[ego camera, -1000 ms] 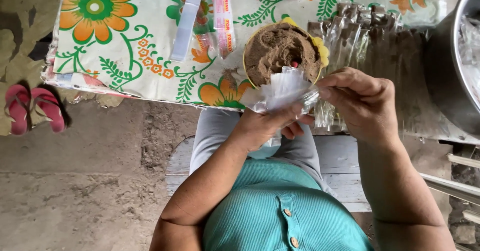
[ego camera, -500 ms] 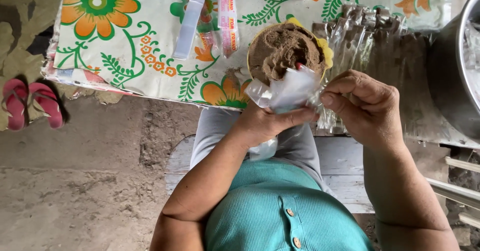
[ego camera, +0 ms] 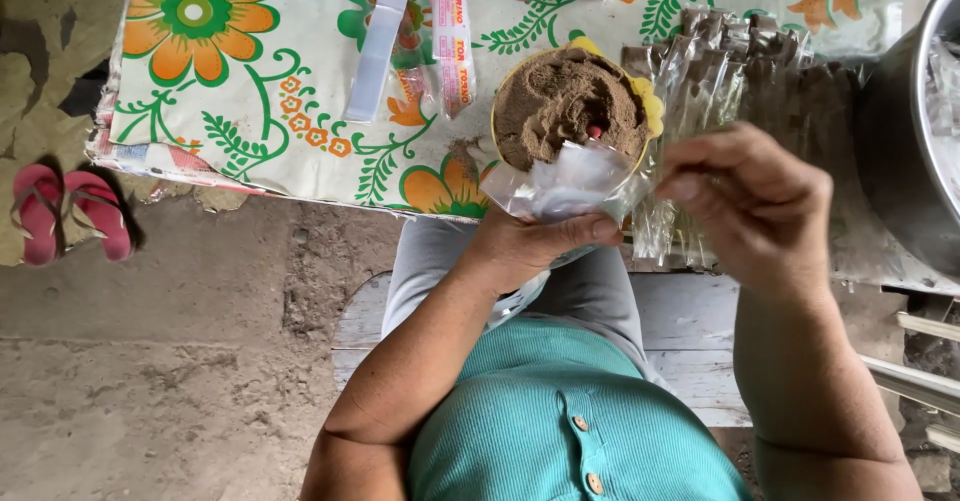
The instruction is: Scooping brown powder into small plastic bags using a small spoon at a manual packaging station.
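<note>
The left hand (ego camera: 530, 251) held a clear plastic bag (ego camera: 570, 183) beside a bowl of brown powder (ego camera: 568, 106) on the flowered desk (ego camera: 260, 111); the right hand (ego camera: 750, 206) hovered near.

Teal ribbed buttoned top, grey trousers, bare forearms, no sleeves

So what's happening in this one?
A seated person works at a table with a floral cloth. The left hand holds a small clear plastic bag over the near edge of a yellow bowl heaped with brown powder. The right hand hovers just beside the bag, above a row of filled clear packets. A metal pot stands at the right, and pink sandals lie on the floor.
</note>
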